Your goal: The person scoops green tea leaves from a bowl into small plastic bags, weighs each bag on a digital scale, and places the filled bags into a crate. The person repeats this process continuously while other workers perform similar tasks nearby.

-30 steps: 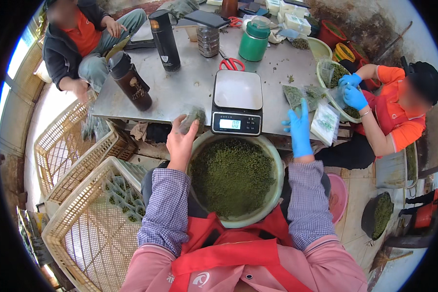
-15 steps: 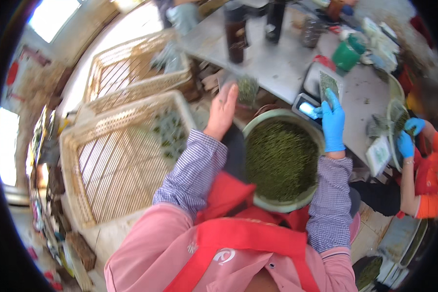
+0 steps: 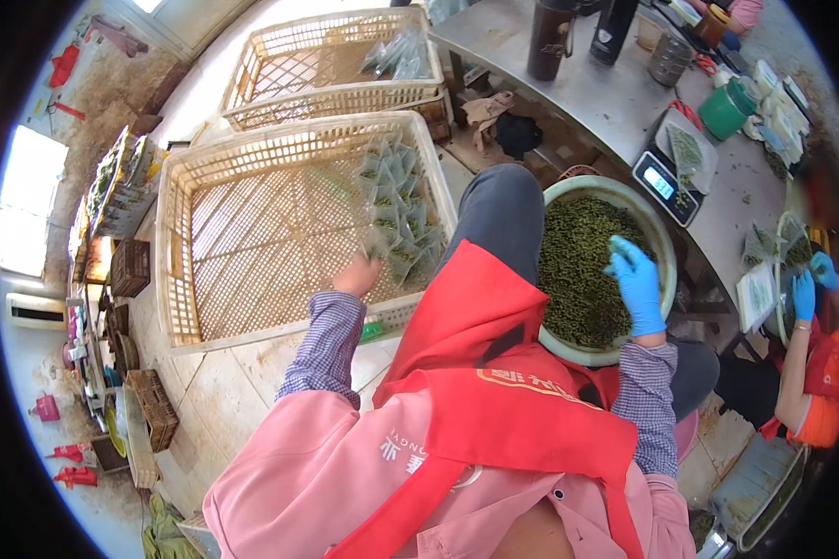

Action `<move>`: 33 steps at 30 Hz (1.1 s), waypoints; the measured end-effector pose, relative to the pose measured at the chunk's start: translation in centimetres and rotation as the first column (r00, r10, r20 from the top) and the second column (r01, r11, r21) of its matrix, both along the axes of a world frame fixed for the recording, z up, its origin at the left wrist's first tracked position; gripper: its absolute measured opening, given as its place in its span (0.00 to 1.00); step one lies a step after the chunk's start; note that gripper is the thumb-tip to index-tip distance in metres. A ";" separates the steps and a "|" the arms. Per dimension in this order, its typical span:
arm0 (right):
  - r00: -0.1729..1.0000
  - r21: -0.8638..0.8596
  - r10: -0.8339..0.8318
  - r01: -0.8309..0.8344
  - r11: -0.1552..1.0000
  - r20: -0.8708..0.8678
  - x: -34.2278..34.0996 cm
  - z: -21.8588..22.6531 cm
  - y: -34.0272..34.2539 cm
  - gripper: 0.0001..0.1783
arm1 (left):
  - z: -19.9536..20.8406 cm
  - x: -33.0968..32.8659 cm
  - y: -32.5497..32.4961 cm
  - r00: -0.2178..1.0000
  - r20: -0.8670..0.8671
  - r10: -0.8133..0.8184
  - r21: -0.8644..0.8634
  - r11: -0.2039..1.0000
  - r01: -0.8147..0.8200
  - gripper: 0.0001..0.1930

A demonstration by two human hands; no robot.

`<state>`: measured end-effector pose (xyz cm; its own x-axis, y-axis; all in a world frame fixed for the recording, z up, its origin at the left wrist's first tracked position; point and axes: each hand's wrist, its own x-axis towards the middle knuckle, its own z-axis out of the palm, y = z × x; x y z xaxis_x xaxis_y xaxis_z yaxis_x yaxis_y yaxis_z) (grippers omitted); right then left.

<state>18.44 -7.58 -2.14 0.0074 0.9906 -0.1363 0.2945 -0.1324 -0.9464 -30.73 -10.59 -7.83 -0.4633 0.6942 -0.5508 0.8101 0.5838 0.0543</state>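
My bare left hand [image 3: 357,277] is over the front right part of the near cream plastic crate [image 3: 179,270]. Its fingers are closed on a small clear bag [image 3: 374,244] with greenish contents, beside several similar filled bags [image 3: 403,210] lying in rows along the crate's right side. My right hand [image 3: 636,284], in a blue glove, hovers over a pale green basin [image 3: 664,244] full of small green berries [image 3: 587,270] like peppercorns. Its fingers are bent but apart, and I see nothing between them. The basin stands by my knee.
A digital scale [image 3: 662,186] with a filled bag [image 3: 686,152] on it sits on the metal table [image 3: 573,107], along with dark bottles [image 3: 550,42] and a green jar [image 3: 729,110]. Behind is a second crate [image 3: 289,70]. At right, a co-worker's gloved hands [image 3: 804,293] work.
My left hand has carried the bag from beside the basin leftward and down to the near crate. The right hand has left the bag on the scale and moved over the basin.
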 end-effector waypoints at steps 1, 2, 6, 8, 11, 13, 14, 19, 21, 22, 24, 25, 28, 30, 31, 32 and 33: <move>0.992 0.004 0.025 -0.026 1.000 0.126 -0.3 0.5 -0.4 0.21 | 0.0 1.0 0.1 0.997 0.035 -0.075 -0.040 0.996 0.076 0.35; 0.960 0.123 0.038 -0.075 0.990 0.278 -0.3 -0.8 -0.7 0.21 | -0.1 1.9 -0.2 0.986 0.072 -0.153 -0.077 0.984 0.159 0.37; 0.718 -0.003 0.081 -0.109 0.994 0.692 -1.0 -2.8 -1.3 0.26 | -5.1 -0.4 -1.4 0.911 0.311 -0.271 -0.047 0.953 0.299 0.43; 0.643 0.027 0.024 -0.069 0.997 0.766 -1.6 -3.5 -1.9 0.24 | -4.6 -0.3 -0.6 0.899 0.302 -0.319 0.149 0.947 0.285 0.42; 0.552 -0.076 0.130 -0.120 0.990 0.824 -1.2 -6.6 -3.3 0.21 | 5.3 5.9 0.5 0.923 -0.018 -0.383 0.456 0.819 0.349 0.36; 0.689 -0.040 0.055 -0.039 0.998 0.722 -1.0 -6.4 -2.8 0.13 | 7.2 8.0 2.7 0.890 -0.084 -0.449 0.725 0.585 0.364 0.31; 0.750 -0.024 0.004 0.016 1.000 0.661 -0.7 -5.5 -2.3 0.11 | 8.8 10.0 3.7 0.865 -0.126 -0.486 0.807 0.457 0.374 0.22; 0.975 -0.033 -0.218 0.219 0.975 0.028 0.5 -2.1 -1.3 0.07 | 11.0 20.5 7.2 0.490 -0.014 -0.872 0.948 0.144 0.283 0.17; 0.987 -0.058 -0.153 0.155 0.986 0.038 0.5 0.2 -1.0 0.09 | 10.9 25.3 6.5 0.399 0.463 -0.792 0.788 0.574 0.225 0.20; 0.991 -0.074 -0.123 0.127 0.989 0.053 0.3 1.4 -0.9 0.09 | 9.7 27.2 6.4 0.332 0.556 -0.762 0.730 0.638 0.244 0.20; 0.952 0.231 -0.163 0.103 0.968 0.258 1.5 0.4 0.2 0.10 | 7.1 30.1 6.5 0.284 0.613 -0.737 0.665 0.675 0.319 0.21; 0.926 0.288 -0.272 0.193 0.938 0.262 2.4 1.0 1.3 0.12 | 6.4 30.9 6.5 0.301 0.578 -0.758 0.660 0.652 0.374 0.20; 0.835 0.100 -0.550 0.546 0.832 0.023 4.2 3.2 6.1 0.15 | 4.0 31.6 6.2 0.255 0.628 -0.735 0.680 0.678 0.278 0.18; 0.839 0.025 -0.543 0.543 0.839 0.025 5.0 3.8 8.6 0.14 | 3.3 31.5 6.6 0.222 0.692 -0.687 0.654 0.726 0.212 0.17; 0.842 -0.013 -0.539 0.540 0.842 0.027 5.3 3.8 9.4 0.14 | 3.6 31.4 6.9 0.218 0.710 -0.670 0.645 0.742 0.182 0.16; 0.848 0.019 -0.520 0.524 0.851 -0.099 5.4 3.5 9.5 0.11 | 3.9 31.2 7.4 0.214 0.727 -0.652 0.635 0.758 0.151 0.16; 0.849 0.062 -0.501 0.517 0.854 -0.167 5.1 3.4 9.5 0.10 | 4.8 30.9 7.7 0.248 0.721 -0.647 0.629 0.761 0.156 0.16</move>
<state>23.51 1.91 1.29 0.5028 0.8612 -0.0742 0.0757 -0.1294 -0.9887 0.16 -2.85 -3.05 0.5202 0.8521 -0.0572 0.2403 -0.0818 0.9673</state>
